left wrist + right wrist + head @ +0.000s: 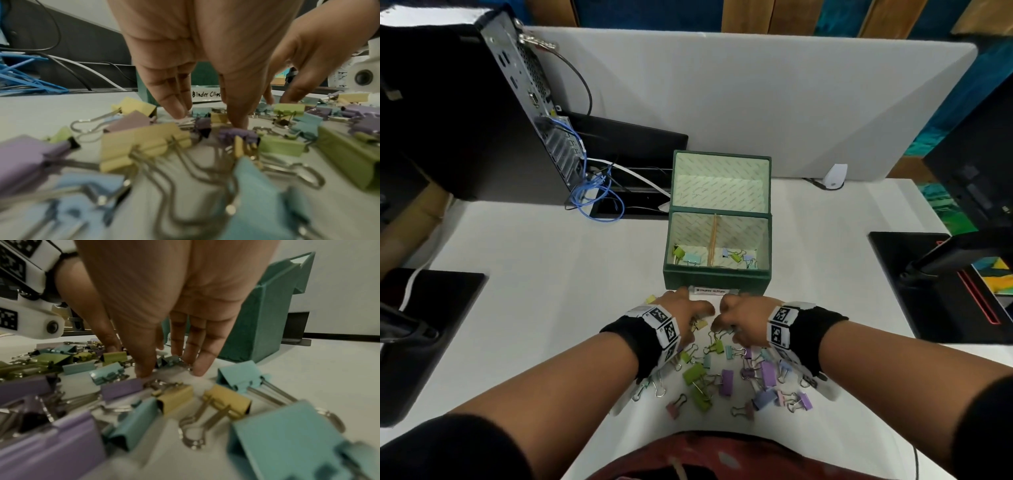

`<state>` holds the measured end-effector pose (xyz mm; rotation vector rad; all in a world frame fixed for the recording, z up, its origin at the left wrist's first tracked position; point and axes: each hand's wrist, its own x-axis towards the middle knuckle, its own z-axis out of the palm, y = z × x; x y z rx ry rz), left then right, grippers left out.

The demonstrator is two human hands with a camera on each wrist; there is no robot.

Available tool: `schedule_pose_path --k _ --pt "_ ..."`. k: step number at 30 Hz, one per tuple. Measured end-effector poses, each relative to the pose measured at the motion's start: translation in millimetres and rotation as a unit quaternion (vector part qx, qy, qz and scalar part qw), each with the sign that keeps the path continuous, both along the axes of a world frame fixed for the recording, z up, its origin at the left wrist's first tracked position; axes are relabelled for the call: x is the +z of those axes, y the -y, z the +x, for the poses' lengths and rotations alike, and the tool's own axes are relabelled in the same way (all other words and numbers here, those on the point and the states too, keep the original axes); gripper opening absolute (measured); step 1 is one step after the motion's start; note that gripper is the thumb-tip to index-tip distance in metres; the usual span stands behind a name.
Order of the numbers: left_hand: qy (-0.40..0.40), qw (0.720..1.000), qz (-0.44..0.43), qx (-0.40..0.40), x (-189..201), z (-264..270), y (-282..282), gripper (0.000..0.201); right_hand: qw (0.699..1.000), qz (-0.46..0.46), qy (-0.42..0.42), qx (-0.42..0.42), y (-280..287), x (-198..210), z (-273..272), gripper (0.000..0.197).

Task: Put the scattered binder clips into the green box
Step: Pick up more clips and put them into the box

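white desk (551,260) with the green box (717,278) standing open, a few clips already in both compartments. binder clips (705,377) lie scattered just in front of it. left hand (685,313) and right hand (744,317) reach down into the far edge of the pile, fingers extended and slightly apart, touching clips; no firm pinch shows. step in hand: gathering. next, likely: close on clips, lift over the front wall.

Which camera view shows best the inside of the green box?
The head view: it looks down into the green box, showing its divider and a few clips inside. The left wrist view shows only its labelled front; the right wrist view only its outer walls.
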<state>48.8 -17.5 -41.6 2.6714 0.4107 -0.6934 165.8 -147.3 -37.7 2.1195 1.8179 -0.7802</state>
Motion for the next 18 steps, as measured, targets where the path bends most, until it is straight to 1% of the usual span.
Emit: schedule_pose_path --k 2,4,6,7,10,11,14,18 --pt "-0.011 1.0 0.009 -0.025 -0.3 2.9 4.1 0.061 1.0 0.0 -0.003 -0.002 1.1 1.2 -1.4 0.04" --pt "-0.029 0.998 0.024 -0.04 -1.0 6.8 7.2 0.055 1.0 0.002 -0.004 -0.009 3.7 1.5 -2.0 0.036" --pt "-0.03 0.998 0.026 -0.042 -0.5 9.8 8.5 0.047 1.0 0.009 -0.007 -0.027 6.6 0.9 -1.2 0.034" --pt "-0.025 0.999 0.024 -0.039 -0.3 10.5 7.9 0.042 0.999 0.013 -0.007 -0.039 7.8 -0.4 -0.4 0.033" --pt "-0.006 1.0 0.01 -0.024 1.5 10.2 6.4 0.017 0.996 0.015 -0.015 -0.086 10.2 -3.1 3.2 0.034" --pt "0.0 1.0 0.005 -0.018 1.7 9.5 6.4 0.015 0.994 0.014 -0.026 -0.109 11.1 -3.5 4.7 0.034" --pt "0.016 1.0 -0.006 -0.012 2.4 8.0 5.6 0.02 0.985 0.009 -0.052 -0.166 12.4 -2.8 9.4 0.031" --pt "0.025 1.0 -0.012 0.0 2.5 6.2 5.0 0.022 0.983 -0.006 -0.046 -0.177 12.8 -2.2 12.6 0.029"
